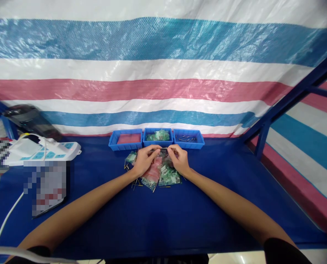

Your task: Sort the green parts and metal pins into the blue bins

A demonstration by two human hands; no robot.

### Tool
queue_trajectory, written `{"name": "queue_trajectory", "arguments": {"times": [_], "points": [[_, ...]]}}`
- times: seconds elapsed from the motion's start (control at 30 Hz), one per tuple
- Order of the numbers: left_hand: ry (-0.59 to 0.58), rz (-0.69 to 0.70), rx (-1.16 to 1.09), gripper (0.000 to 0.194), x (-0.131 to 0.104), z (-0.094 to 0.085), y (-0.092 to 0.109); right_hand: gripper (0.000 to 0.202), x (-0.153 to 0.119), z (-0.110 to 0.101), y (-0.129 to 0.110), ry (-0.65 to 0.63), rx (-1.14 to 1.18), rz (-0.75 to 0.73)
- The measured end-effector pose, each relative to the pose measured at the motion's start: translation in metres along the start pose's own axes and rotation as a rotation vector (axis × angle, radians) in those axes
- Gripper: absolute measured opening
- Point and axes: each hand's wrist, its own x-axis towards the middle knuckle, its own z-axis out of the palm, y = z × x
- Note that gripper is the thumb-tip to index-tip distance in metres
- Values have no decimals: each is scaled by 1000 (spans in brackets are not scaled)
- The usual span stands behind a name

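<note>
2 hands meet over a pile of small bags [160, 174] mid-tabletop: left hand [145, 160] and right hand [180, 159] pinch a thin pin [164, 148] between them, its long axis running 9 to 3. At 12 sit 3 trays: red bags [125, 139], green bags [158, 136], loose pins [188, 138].

No legible text or labels anywhere

Bare forearms; black short sleeves at both upper arms; no gloves.
</note>
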Motion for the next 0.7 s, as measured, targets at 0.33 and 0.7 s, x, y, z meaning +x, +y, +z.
{"name": "queue_trajectory", "arguments": {"times": [0.33,0.7], "points": [[8,-40,15,33,0,0,1,22,2,1,-2,38,-66,-7],[18,-40,19,36,-1,0,4,25,1,0,-5,12,-72,-30]]}}
